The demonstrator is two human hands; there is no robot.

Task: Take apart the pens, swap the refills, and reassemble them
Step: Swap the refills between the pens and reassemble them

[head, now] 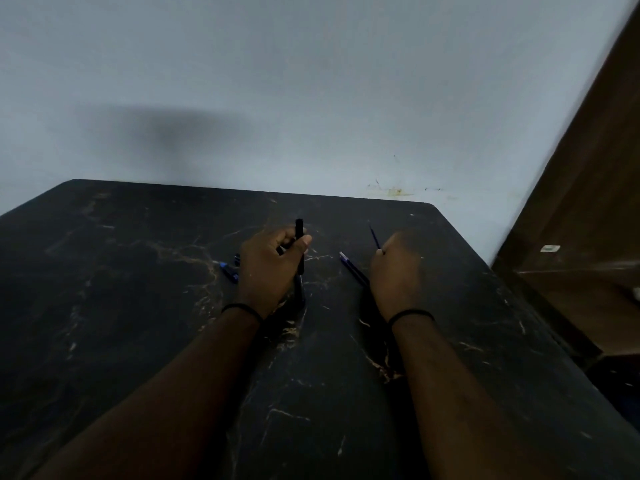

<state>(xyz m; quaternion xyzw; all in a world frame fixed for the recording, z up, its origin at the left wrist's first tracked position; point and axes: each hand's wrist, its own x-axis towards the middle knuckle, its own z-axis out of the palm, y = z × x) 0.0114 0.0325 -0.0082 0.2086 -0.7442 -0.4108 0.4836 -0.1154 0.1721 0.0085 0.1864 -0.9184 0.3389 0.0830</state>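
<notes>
Left hand (268,263) grips black pen barrel (300,245); right hand (394,271) pinches thin refill (375,238) beside it

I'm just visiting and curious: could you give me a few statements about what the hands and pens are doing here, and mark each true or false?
1. The left hand holds a black pen barrel upright. True.
2. The right hand is empty. False: it holds a thin refill that sticks up from the fist.
3. A blue pen barrel lies on the table between the hands. True.
4. The small blue parts lie right of the right hand. False: they lie left of the left hand.
5. The table is white. False: it is dark, with pale veins.
</notes>
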